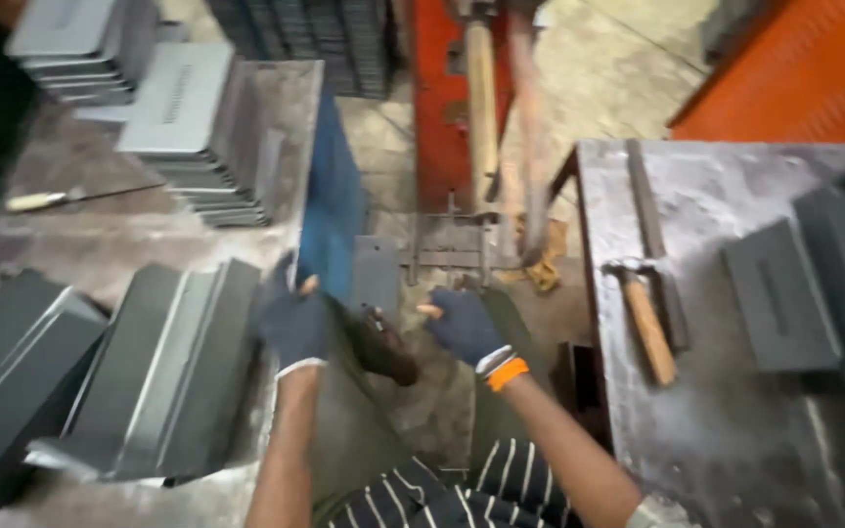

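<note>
Floor space between the two workbenches forms a narrow aisle, and both gloved hands work inside it. The left bench point(290, 108) ends in a straight metal edge with a blue side face just beside the left hand point(290, 318); the right bench point(726, 440) begins at a dark steel edge near the right forearm. The left hand, in a dark glove with exposed fingertips, closes around one edge of a flat grey metal plate point(376, 274), which stands roughly upright in the aisle between the hands. The right hand point(464, 325), in a matching glove with an orange cuff band, sits just beside the plate with fingers curled; whether it grips anything cannot be told because of blur. Ahead of the plate, a red machine frame point(439, 108) with a wooden lever handle point(481, 108) closes off the far end of the aisle. No bins are in view; stock is stacked directly on the benches. The left bench carries two stacks of slotted grey panels point(193, 127), a screwdriver point(61, 198) and leaning bent sheet channels point(163, 376). The right bench carries a wooden-handled hammer point(647, 328), a flat steel bar point(645, 196) and dark grey plates point(784, 293).
</note>
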